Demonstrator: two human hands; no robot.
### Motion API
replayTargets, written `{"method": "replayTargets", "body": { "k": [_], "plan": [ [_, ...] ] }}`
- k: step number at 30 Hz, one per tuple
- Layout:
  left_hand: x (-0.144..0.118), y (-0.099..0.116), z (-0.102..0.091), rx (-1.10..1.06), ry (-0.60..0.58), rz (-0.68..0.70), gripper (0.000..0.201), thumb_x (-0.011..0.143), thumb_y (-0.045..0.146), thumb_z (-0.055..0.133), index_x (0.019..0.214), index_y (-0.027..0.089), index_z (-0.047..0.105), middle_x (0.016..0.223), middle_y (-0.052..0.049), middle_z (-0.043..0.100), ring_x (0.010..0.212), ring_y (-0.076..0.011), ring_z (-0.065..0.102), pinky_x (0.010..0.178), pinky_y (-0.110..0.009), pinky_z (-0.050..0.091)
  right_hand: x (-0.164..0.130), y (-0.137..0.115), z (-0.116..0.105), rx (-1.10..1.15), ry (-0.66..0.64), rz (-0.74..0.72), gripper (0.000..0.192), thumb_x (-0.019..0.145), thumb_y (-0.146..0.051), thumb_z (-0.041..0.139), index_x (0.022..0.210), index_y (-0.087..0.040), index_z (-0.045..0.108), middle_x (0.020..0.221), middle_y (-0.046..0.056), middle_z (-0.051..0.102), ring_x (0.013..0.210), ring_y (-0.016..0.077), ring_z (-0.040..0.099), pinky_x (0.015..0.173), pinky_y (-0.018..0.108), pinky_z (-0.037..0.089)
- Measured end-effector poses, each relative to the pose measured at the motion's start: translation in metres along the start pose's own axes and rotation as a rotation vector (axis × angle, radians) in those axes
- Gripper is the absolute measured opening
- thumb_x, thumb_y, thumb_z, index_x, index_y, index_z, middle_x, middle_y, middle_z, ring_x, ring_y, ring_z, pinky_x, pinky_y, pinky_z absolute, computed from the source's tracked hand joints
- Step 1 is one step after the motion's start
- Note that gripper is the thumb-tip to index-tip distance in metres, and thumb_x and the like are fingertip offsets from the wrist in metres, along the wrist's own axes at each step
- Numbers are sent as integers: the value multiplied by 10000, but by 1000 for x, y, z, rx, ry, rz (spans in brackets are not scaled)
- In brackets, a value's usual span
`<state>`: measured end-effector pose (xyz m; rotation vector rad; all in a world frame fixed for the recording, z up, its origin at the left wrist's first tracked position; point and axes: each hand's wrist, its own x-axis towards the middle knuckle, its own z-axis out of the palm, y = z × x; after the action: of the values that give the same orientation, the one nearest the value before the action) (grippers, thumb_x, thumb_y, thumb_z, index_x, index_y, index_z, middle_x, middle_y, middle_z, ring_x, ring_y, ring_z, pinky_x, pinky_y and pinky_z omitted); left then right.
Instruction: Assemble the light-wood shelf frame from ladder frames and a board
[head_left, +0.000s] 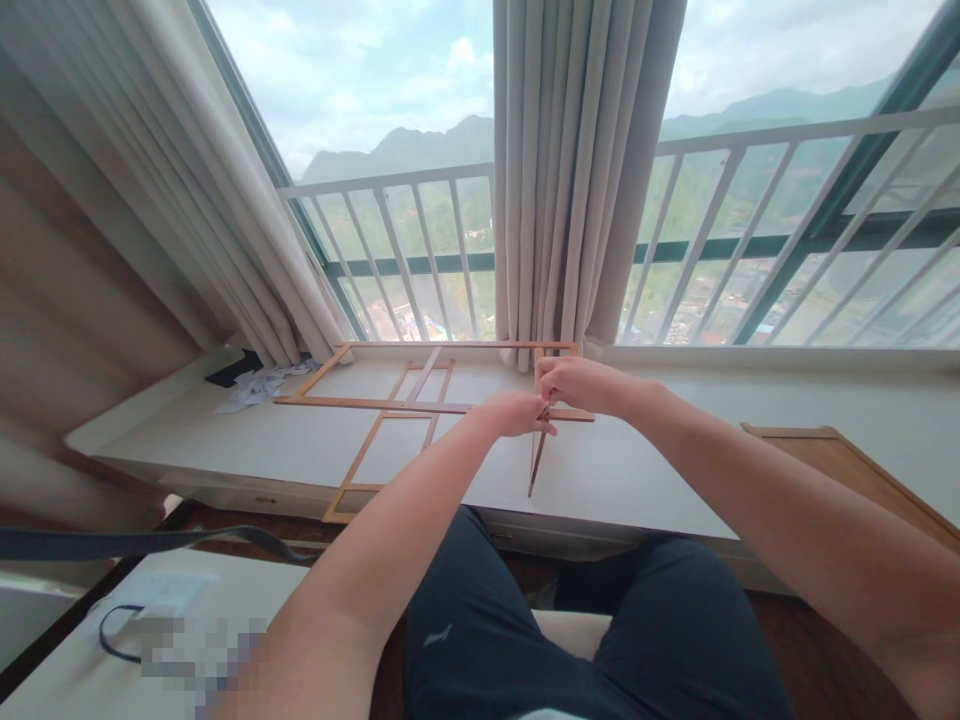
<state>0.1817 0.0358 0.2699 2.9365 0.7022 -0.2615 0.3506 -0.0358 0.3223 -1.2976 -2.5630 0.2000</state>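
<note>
Looking down through the head camera, we list: left hand (514,413), fingers curled and pressed together, pinching the top of a thin wooden strip (537,462). Right hand (574,382), just above and touching the left, closed on the same strip end. The strip hangs down and slightly left from both grips, its lower tip above the white bench (660,470). A wooden lattice frame (390,405) lies flat on the bench, left of our hands. Paper scraps (255,388) sit at the far left corner; a curtain (577,170) hangs behind.
</note>
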Motion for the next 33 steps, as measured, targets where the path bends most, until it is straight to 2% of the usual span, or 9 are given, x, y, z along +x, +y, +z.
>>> {"method": "replayTargets", "body": {
  "k": [4, 11, 20, 26, 33],
  "plan": [
    [0, 0, 0, 13, -2, 0, 489, 901, 653, 533, 956, 194, 691, 915, -97, 730, 817, -264, 692, 671, -311, 487, 1, -1, -1, -38, -13, 18, 219, 823, -7, 572, 728, -144, 714, 937, 63, 634, 720, 133, 575, 703, 278, 409],
    [-3, 2, -3, 15, -2, 4, 474, 907, 639, 537, 961, 196, 696, 911, -100, 730, 822, -261, 691, 697, -314, 489, 0, 0, 0, -203, 20, 50, 194, 819, -60, 640, 764, -197, 765, 921, 43, 680, 838, 165, 615, 691, 268, 365],
    [-5, 4, -4, 0, -1, -15, 488, 903, 651, 537, 986, 200, 705, 938, -108, 734, 855, -279, 694, 724, -331, 500, -2, -5, 1, -270, 37, 84, 173, 858, -134, 621, 807, -224, 760, 929, 27, 732, 869, 176, 637, 710, 273, 372],
    [-7, 4, -5, 2, -3, -32, 477, 902, 648, 542, 993, 207, 698, 942, -106, 737, 856, -281, 700, 713, -328, 506, -3, -10, 2, -290, 17, 178, 159, 889, -187, 604, 831, -235, 744, 956, 28, 744, 855, 179, 642, 658, 264, 355],
    [-8, 7, -7, 15, 0, -44, 492, 905, 638, 549, 1084, 201, 685, 978, -127, 745, 882, -305, 713, 709, -344, 516, -5, -19, 1, -321, -14, 272, 185, 929, -280, 575, 921, -240, 755, 837, 65, 737, 783, 218, 660, 606, 280, 325]
  ]
}}
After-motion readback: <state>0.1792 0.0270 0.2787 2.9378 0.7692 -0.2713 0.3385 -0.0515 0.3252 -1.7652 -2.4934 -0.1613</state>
